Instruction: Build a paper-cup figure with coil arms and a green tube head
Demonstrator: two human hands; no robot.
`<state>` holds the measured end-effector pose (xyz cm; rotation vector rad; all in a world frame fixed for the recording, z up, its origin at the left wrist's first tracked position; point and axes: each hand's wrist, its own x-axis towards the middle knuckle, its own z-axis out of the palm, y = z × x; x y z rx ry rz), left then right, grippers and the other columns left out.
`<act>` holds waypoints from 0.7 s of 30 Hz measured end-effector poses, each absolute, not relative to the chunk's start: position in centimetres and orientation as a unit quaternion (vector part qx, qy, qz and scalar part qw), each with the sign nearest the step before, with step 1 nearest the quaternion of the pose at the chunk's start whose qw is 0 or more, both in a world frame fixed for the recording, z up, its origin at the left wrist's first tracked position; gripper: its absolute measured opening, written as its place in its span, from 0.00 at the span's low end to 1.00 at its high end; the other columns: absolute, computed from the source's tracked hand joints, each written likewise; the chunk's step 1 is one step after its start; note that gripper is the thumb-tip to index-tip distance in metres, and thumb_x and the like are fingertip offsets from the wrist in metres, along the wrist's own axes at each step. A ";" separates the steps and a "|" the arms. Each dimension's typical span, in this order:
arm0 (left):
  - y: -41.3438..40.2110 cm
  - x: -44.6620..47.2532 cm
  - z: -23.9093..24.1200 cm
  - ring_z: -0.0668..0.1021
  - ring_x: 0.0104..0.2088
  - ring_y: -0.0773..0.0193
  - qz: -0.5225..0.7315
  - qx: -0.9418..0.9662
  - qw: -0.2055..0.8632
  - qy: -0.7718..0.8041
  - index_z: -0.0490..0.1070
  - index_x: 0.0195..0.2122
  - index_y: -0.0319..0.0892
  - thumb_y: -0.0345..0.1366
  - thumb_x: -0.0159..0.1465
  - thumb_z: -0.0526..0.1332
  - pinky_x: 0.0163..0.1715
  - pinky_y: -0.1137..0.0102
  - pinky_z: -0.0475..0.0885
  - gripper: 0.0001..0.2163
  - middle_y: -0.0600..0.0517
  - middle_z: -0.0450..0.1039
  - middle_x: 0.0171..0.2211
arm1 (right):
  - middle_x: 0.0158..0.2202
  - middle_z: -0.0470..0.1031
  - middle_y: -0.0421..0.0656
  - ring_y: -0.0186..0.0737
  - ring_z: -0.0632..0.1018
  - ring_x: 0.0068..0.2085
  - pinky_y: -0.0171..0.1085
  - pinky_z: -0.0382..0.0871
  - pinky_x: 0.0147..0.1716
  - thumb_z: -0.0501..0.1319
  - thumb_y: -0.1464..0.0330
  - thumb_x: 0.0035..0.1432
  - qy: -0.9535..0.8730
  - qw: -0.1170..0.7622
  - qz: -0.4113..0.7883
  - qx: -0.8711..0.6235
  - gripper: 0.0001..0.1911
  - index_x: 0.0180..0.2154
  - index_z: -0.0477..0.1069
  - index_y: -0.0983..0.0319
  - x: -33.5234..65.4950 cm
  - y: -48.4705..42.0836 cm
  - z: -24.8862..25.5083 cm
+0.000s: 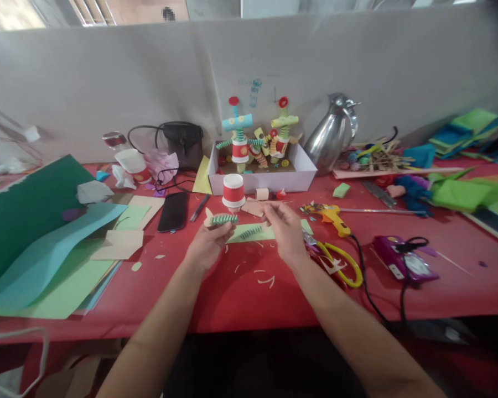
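My left hand (209,243) is closed on a green pleated paper strip (224,219), folded like a spring, with a pale paper piece at one end. My right hand (288,229) makes a pinch to the right of it; what lies between its fingertips is too small to make out. Between my hands, another green pleated strip (251,233) rests on a light green paper sheet (269,232). Just beyond stands a red and white paper cup (233,191), upside down. A beige paper piece (252,207) lies close to my right fingertips.
Paper figures (240,149) stand in a white box (261,184) at the back, beside a metal jug (330,135). A yellow glue gun (334,218), yellow-handled scissors (342,262) and a purple device (404,260) with cables lie right. Left are a phone (172,212) and coloured paper (58,260).
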<state>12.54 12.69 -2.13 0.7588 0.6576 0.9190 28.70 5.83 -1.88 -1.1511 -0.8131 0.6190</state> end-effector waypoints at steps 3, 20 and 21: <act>13.2 12.1 -2.1 0.79 0.30 0.67 0.415 0.381 0.756 0.333 0.77 0.27 0.36 0.26 0.45 0.74 0.32 0.75 0.74 0.09 0.51 0.78 0.26 | 0.30 0.76 0.40 0.37 0.74 0.30 0.38 0.67 0.32 0.61 0.61 0.55 -0.335 0.711 0.242 -0.569 0.09 0.33 0.74 0.59 30.1 6.3 -2.1; 13.6 11.6 -2.3 0.83 0.32 0.61 0.329 0.415 0.740 0.414 0.76 0.26 0.35 0.20 0.48 0.71 0.41 0.69 0.78 0.07 0.47 0.80 0.29 | 0.36 0.74 0.44 0.40 0.73 0.33 0.40 0.67 0.36 0.56 0.73 0.52 -0.481 0.566 0.053 -0.668 0.10 0.34 0.74 0.61 31.3 5.9 -2.3; 13.6 11.5 -2.3 0.83 0.33 0.61 0.327 0.420 0.739 0.414 0.76 0.26 0.35 0.20 0.48 0.71 0.41 0.70 0.78 0.08 0.47 0.80 0.29 | 0.36 0.73 0.44 0.39 0.72 0.32 0.38 0.67 0.34 0.56 0.72 0.52 -0.442 0.605 0.054 -0.660 0.10 0.34 0.74 0.61 31.5 6.0 -2.4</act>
